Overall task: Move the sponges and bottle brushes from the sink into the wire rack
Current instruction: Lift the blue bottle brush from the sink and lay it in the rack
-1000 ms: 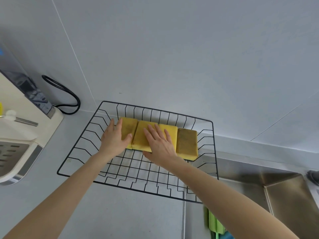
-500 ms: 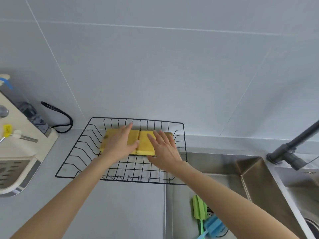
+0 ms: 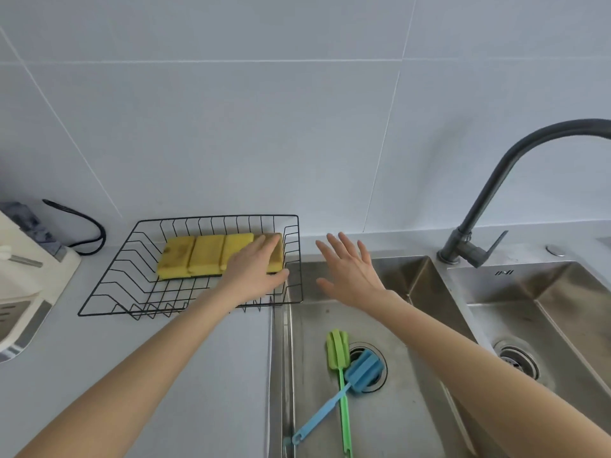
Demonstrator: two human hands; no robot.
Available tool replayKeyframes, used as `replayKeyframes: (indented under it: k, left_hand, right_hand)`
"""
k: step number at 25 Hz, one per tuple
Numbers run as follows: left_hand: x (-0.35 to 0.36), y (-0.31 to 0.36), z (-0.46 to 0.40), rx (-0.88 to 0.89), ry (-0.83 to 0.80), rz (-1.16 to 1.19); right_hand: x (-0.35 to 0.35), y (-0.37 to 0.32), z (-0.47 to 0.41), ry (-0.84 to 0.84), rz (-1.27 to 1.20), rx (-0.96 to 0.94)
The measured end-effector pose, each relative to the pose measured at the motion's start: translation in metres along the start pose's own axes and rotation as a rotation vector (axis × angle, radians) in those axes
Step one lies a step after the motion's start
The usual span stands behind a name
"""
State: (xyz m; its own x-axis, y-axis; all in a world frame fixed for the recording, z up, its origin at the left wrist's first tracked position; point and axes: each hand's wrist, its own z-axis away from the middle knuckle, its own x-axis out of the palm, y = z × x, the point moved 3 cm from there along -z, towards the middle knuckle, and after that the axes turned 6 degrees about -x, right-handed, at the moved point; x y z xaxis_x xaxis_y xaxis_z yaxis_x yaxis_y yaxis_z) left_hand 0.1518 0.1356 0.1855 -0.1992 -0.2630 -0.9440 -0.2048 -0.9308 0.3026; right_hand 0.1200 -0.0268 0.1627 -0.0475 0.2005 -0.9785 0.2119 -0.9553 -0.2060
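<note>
Sponges (image 3: 211,256) fill the rack (image 3: 109,285); left hand (image 3: 254,272) rests flat on them. Right hand (image 3: 350,272) hovers released over the sink (image 3: 390,421), where both light brushes (image 3: 344,365) lie crossed; grab their stiff handles.

There are 4 yellow sponges (image 3: 207,255) lying in a row in 1 black wire rack (image 3: 109,285) on the worktop (image 3: 185,365), the rightmost partly covered by the left hand (image 3: 254,272). 2 bottle brushes lie crossed in the left sink basin (image 3: 390,421): 1 green bottle brush (image 3: 338,350) and 1 blue bottle brush (image 3: 362,370). 2 steel basins show, each with 1 drain. 1 dark faucet (image 3: 489,200) stands behind them. 2 hands are in view, the right hand (image 3: 350,272) open above the sink.
</note>
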Motion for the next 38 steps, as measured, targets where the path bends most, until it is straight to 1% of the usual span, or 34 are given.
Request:
replayKeyframes:
  k: [5, 8, 12, 16, 23, 28, 33, 38]
  left_hand:
    - [0.029, 0.033, 0.024, 0.047, -0.072, -0.004]
    - [0.048, 0.047, 0.034, 0.077, -0.115, 0.061]
    - [0.078, 0.062, 0.042, 0.077, -0.214, 0.141]
    - [0.111, 0.064, 0.044, 0.014, -0.296, 0.172]
    - [0.175, 0.055, 0.042, -0.117, -0.486, 0.197]
    - [0.227, 0.042, 0.039, -0.219, -0.609, 0.154]
    - [0.267, 0.027, 0.041, -0.294, -0.714, 0.069]
    - [0.286, 0.023, 0.042, -0.319, -0.771, 0.032]
  right_hand:
    - [0.01, 0.027, 0.039, -0.052, 0.011, 0.057]
    - [0.019, 0.04, 0.057, -0.1, 0.001, 0.072]
    - [0.034, 0.055, 0.073, -0.156, -0.012, 0.069]
    - [0.06, 0.069, 0.083, -0.247, -0.007, 0.049]
    - [0.116, 0.087, 0.089, -0.41, -0.035, 0.024]
    - [0.157, 0.095, 0.087, -0.525, -0.028, -0.011]
    - [0.183, 0.1, 0.085, -0.588, -0.033, -0.027]
    - [0.204, 0.105, 0.08, -0.585, 0.032, -0.069]
